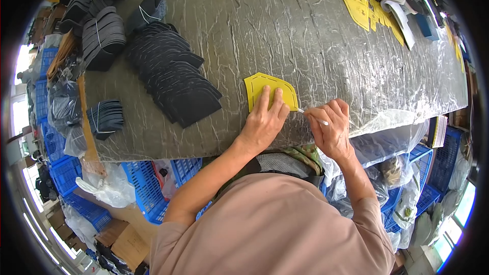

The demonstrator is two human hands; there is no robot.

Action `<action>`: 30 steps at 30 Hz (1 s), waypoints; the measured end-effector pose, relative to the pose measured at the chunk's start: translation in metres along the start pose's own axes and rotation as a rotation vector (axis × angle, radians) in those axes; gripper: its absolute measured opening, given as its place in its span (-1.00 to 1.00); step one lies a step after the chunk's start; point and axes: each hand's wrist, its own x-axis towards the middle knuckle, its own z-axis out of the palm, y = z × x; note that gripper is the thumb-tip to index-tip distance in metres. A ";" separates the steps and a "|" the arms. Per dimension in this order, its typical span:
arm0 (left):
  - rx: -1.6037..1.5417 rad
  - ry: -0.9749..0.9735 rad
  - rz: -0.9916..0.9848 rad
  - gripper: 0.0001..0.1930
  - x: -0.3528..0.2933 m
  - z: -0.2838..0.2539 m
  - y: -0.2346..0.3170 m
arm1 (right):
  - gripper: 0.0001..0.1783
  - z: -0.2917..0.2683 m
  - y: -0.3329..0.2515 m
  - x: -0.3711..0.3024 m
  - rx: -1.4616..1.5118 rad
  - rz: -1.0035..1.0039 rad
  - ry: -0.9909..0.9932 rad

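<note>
A yellow pattern template (271, 82) with slotted lines lies on the table near its front edge. My left hand (262, 122) presses it down, two fingers stretched out over its face. In my right hand (330, 127) is a slim white pen (320, 120), its tip at the template's lower right corner. Whether a piece lies under the template is hidden. To the left, a fanned row of black cut pieces (188, 103) spreads over the tabletop.
Tied bundles of dark pieces (104, 38) stand at the table's left, with a smaller bundle (105, 118) nearer me. More yellow templates (355, 7) lie at the far right beside papers. Blue crates (145, 186) and plastic bags (109, 186) sit below the front edge.
</note>
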 end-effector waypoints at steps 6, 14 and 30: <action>0.023 0.013 0.005 -0.79 -0.004 -0.003 -0.002 | -0.88 0.016 0.019 0.021 0.556 0.479 -0.206; 0.004 0.072 -0.030 -0.79 -0.007 -0.001 0.006 | -0.78 0.066 0.029 0.054 0.145 0.306 -0.073; -0.515 0.387 -0.390 -0.56 -0.025 -0.022 -0.023 | -0.74 -0.008 0.183 0.053 -0.002 0.631 0.289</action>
